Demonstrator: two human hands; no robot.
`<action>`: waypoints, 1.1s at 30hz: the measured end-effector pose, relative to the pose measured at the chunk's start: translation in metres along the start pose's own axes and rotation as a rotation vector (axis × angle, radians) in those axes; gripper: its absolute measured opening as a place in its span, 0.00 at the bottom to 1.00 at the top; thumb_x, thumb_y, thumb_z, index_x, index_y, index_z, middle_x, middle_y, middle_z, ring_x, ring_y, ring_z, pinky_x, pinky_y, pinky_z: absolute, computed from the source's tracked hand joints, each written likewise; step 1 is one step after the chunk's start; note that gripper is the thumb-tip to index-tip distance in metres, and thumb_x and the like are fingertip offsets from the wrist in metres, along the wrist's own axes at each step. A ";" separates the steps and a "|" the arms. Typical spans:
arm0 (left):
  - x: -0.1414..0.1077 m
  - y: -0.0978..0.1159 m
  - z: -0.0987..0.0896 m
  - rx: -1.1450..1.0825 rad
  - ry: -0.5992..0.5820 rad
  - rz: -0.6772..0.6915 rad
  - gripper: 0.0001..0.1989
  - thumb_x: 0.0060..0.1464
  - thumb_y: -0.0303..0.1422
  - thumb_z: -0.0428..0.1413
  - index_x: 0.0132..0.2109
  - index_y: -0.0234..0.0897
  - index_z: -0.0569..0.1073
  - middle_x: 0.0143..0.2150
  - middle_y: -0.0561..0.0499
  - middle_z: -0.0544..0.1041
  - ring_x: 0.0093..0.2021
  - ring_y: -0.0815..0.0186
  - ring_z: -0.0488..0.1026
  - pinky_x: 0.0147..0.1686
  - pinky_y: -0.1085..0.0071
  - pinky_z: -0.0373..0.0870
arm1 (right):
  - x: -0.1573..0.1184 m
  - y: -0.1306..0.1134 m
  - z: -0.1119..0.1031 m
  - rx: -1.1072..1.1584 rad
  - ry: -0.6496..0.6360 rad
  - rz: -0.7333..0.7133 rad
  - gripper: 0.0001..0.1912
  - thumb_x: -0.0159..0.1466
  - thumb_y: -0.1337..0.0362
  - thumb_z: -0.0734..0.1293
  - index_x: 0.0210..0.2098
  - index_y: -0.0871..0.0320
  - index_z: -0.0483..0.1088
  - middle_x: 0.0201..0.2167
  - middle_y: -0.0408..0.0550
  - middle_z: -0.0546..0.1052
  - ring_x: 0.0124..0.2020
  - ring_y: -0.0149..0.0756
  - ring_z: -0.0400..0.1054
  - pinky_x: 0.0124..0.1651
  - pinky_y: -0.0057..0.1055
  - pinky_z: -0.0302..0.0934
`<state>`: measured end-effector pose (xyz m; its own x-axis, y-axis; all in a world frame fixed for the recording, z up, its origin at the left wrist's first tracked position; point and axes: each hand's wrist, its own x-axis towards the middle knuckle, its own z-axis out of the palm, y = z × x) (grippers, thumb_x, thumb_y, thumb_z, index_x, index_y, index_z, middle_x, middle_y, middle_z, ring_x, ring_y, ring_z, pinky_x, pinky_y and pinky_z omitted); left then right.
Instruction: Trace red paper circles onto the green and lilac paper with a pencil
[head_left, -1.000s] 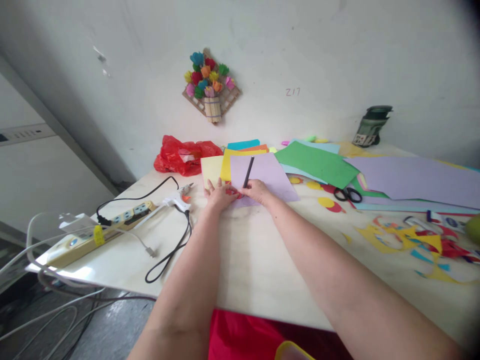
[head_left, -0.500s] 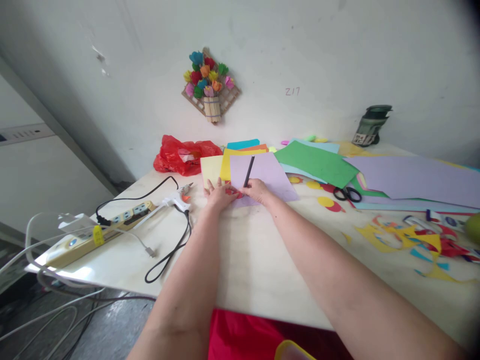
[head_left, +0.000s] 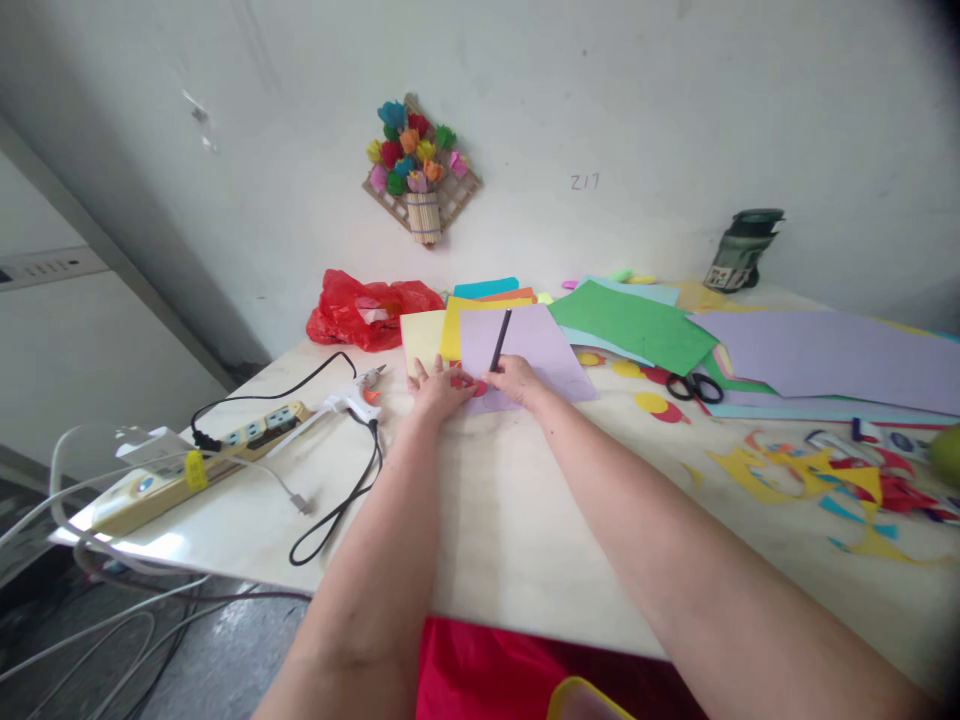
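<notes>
My right hand is closed around a black pen, held nearly upright with its lower end at a sheet of purple paper. Fingers spread, my left hand lies on the papers and presses a small red paper disc against the purple sheet's lower left part. Faint round outlines show on that sheet. Under and beside it are a yellow sheet and a cream sheet. The pen's tip is too small to make out.
Left stand a glue gun with its cord and a power strip. To the right lie scissors, yellow paper discs, a green sheet and paper scraps. A red plastic bag and a dark bottle sit behind.
The pen and my right hand have shifted very slightly right and up, away from the red disc. My left hand stays in place.
</notes>
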<state>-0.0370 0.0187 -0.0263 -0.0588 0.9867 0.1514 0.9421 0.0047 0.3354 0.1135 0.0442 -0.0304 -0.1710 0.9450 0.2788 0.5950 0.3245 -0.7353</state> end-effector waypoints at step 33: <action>0.003 -0.001 0.002 0.041 0.014 0.004 0.20 0.41 0.51 0.52 0.42 0.52 0.70 0.62 0.58 0.47 0.60 0.49 0.25 0.53 0.47 0.26 | -0.001 0.005 0.007 0.462 -0.048 -0.072 0.12 0.46 0.60 0.68 0.26 0.62 0.71 0.22 0.45 0.75 0.24 0.30 0.68 0.31 0.26 0.62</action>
<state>-0.0376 0.0224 -0.0282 -0.0588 0.9844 0.1656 0.9550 0.0072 0.2966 0.1110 0.0455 -0.0383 -0.2414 0.9165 0.3188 0.1702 0.3634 -0.9159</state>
